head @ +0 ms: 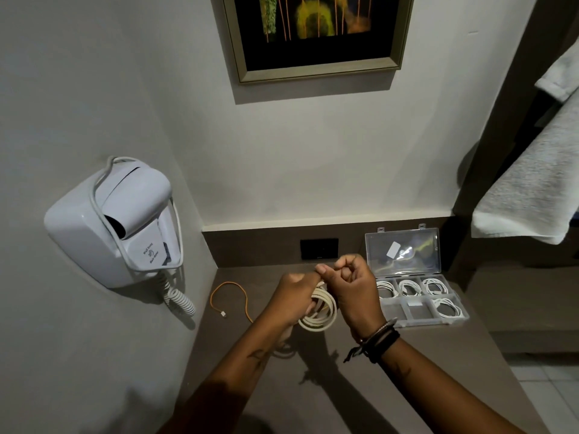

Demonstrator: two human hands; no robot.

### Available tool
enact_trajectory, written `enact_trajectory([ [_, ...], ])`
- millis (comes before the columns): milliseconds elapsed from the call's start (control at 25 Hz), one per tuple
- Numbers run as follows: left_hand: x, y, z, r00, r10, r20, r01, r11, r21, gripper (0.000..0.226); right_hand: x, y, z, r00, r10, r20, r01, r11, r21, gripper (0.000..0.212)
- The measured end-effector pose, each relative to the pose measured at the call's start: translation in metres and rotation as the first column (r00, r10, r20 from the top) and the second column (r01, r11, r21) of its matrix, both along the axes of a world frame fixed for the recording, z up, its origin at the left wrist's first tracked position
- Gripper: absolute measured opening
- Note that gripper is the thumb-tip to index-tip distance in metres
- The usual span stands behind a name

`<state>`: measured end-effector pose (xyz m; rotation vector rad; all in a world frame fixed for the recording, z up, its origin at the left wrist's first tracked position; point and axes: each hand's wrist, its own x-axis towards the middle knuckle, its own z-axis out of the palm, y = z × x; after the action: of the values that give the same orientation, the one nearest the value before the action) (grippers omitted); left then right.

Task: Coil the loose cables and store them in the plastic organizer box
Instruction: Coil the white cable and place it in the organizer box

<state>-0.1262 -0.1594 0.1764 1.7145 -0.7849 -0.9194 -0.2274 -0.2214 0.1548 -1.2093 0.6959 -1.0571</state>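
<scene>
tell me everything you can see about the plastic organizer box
The organizer box is clear plastic, sitting at the counter's back right, near the wall. Its hinged lid stands open, upright, with a small white label and two hanging tabs on its top edge. The base is split into six compartments in two rows. Four hold coiled white cables: all three in the back row and the front right. The other two front ones look free of cables. Neither hand touches it.

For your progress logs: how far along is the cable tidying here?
Done: four white coils sit in the organizer box. In hand: the left hand holds a cream cable coil while the right hand winds it. Left: the orange cable lies loose on the counter.
</scene>
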Motion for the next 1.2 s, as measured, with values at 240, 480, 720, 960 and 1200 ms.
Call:
enact_trajectory([
  [240, 0.000, -0.015, -0.002, 0.909, 0.233, -0.345, -0.233, 0.972, 0.041, 0.037, -0.011, 0.022, -0.004, 0.843, -0.327, -0.427, -0.046, 0.747, -0.663, 0.020],
  [480, 0.007, -0.011, -0.005, 0.960, 0.077, -0.268, -0.067, 0.997, 0.049, 0.061, -0.008, 0.022, -0.003, 0.838, -0.217, -0.500, -0.168, 0.769, -0.617, 0.039],
  [720, 0.016, -0.011, -0.002, 0.805, 0.022, 0.593, -0.011, 1.000, -0.022, 0.076, 0.003, 0.016, 0.003, 0.912, 0.055, -0.408, -0.171, 0.952, -0.254, 0.028],
  [960, 0.031, -0.027, -0.009, 0.879, -0.035, 0.475, 0.100, 0.989, -0.112, 0.074, -0.007, 0.002, 0.014, 0.870, 0.493, 0.019, -0.455, 0.788, 0.415, 0.018],
  [1200, 0.013, -0.046, -0.053, 0.942, -0.099, 0.321, 0.104, 0.995, 0.003, 0.073, -0.025, -0.001, -0.016, 0.883, 0.384, -0.271, -0.330, 0.917, 0.223, 0.014],
])
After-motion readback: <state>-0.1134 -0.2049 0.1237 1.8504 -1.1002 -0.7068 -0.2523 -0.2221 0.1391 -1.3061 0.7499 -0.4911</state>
